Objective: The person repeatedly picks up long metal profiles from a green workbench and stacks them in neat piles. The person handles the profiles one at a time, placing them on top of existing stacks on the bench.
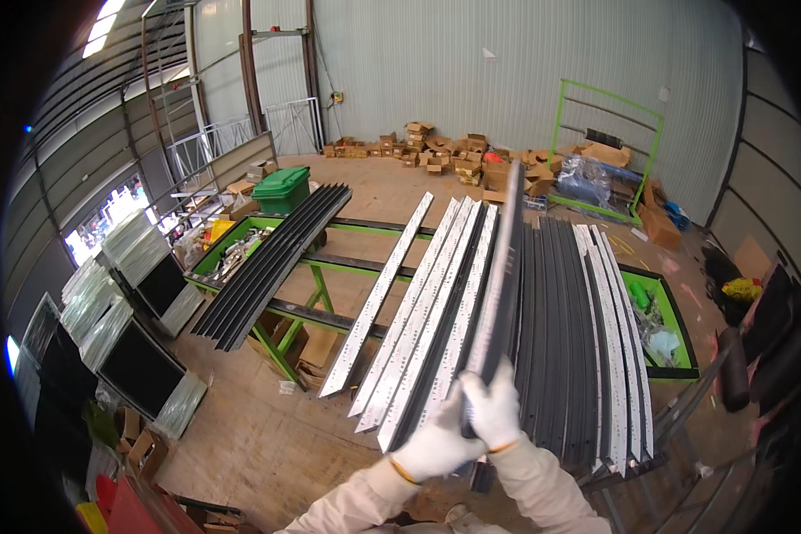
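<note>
My right hand (pixel 492 407), in a white work glove, grips the near end of a long metal profile (pixel 499 287) with a white film face and a dark side. The profile is raised and blurred, its far end pointing away from me. Beside and slightly below, my left hand (pixel 437 437), also gloved, is at the same near end; how its fingers close is partly hidden. Several white-faced profiles (pixel 404 327) with mitred ends lie to the left of the hands. Dark profiles (pixel 554 334) lie side by side to the right, with more white-faced ones (pixel 614 354) beyond them.
A green-framed workbench (pixel 327 320) bears the profiles and a dark stack (pixel 274 267). Green trays (pixel 203 274) (pixel 684 340) sit at both ends. Behind are a green bin (pixel 280 190), cardboard boxes (pixel 434 157) and a green metal frame (pixel 654 153). Wrapped panels (pixel 140 360) stand left.
</note>
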A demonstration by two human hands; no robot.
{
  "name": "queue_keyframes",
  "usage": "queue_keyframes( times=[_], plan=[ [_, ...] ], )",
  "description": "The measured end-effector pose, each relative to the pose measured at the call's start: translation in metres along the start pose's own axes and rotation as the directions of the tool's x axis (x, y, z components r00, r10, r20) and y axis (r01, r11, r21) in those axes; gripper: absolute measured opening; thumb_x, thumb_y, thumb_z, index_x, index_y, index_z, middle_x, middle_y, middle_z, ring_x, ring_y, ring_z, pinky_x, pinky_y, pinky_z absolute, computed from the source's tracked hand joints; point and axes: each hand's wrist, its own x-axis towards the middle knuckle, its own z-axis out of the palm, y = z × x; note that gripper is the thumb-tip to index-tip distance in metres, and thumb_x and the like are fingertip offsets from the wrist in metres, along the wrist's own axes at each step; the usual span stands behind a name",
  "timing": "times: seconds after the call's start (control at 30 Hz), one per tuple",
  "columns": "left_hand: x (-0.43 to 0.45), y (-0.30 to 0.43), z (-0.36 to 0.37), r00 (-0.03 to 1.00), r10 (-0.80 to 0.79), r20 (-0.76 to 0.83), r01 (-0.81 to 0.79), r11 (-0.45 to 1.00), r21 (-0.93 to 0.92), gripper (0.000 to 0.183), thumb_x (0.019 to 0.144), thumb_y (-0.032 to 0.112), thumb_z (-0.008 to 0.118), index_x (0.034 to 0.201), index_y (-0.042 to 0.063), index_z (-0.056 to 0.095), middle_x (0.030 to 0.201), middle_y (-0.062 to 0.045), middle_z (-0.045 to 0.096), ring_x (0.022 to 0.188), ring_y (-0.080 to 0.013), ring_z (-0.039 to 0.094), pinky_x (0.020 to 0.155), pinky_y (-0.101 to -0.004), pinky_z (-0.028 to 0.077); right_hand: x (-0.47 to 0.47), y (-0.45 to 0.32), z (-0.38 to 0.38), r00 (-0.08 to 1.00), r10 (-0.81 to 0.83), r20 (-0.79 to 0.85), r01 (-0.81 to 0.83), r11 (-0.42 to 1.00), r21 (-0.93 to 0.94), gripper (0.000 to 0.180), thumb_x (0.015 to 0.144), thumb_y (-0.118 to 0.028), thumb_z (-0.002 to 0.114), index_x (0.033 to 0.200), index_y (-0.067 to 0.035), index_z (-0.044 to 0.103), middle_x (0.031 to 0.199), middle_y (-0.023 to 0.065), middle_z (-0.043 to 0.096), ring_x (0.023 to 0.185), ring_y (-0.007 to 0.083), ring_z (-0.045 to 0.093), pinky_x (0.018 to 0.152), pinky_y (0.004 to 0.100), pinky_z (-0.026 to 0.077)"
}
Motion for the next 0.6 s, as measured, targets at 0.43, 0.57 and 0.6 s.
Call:
queue_keyframes(
  times=[0.43, 0.57, 0.6],
  plan=[
    [-0.002, -0.099, -0.386, 0.983, -0.075, -0.168, 0.040, 0.979, -0.201, 0.104, 0.078, -0.004, 0.076, 0.175, -0.012, 0.039, 0.129, -0.009, 0.071, 0.104, -0.0165, 0.068, 0.091, -0.0280, 0.057, 0.035, -0.071, 0.218, 0.962, 0.117, 0.248, 0.111, 0.660, -0.743, 0.066, 0.110, -0.043, 0.061, 0.152, 0.008, 0.063, 0.136, 0.0272, 0.073, 0.118, 0.0366, 0.076, 0.104, 0.0496, 0.064],
    [0.013, -0.177, -0.449, 0.968, -0.177, -0.175, 0.132, 0.961, -0.244, 0.103, 0.082, -0.005, 0.075, 0.178, -0.007, 0.037, 0.121, -0.009, 0.074, 0.091, -0.0184, 0.069, 0.084, -0.0296, 0.058, 0.030, -0.038, 0.210, 0.945, 0.284, -0.159, -0.255, 0.340, -0.905, 0.070, 0.106, -0.044, 0.067, 0.154, 0.007, 0.058, 0.136, 0.0271, 0.071, 0.129, 0.0393, 0.070, 0.110, 0.0523, 0.058],
    [0.019, -0.195, -0.456, 0.963, -0.212, -0.164, 0.158, 0.943, -0.293, 0.103, 0.083, -0.005, 0.075, 0.178, -0.007, 0.037, 0.124, -0.010, 0.074, 0.095, -0.0184, 0.070, 0.087, -0.0296, 0.059, 0.030, -0.031, 0.208, 0.941, 0.280, -0.192, -0.296, 0.399, -0.868, 0.071, 0.104, -0.043, 0.070, 0.153, 0.007, 0.059, 0.136, 0.0283, 0.071, 0.128, 0.0418, 0.071, 0.111, 0.0528, 0.059]
  ],
)
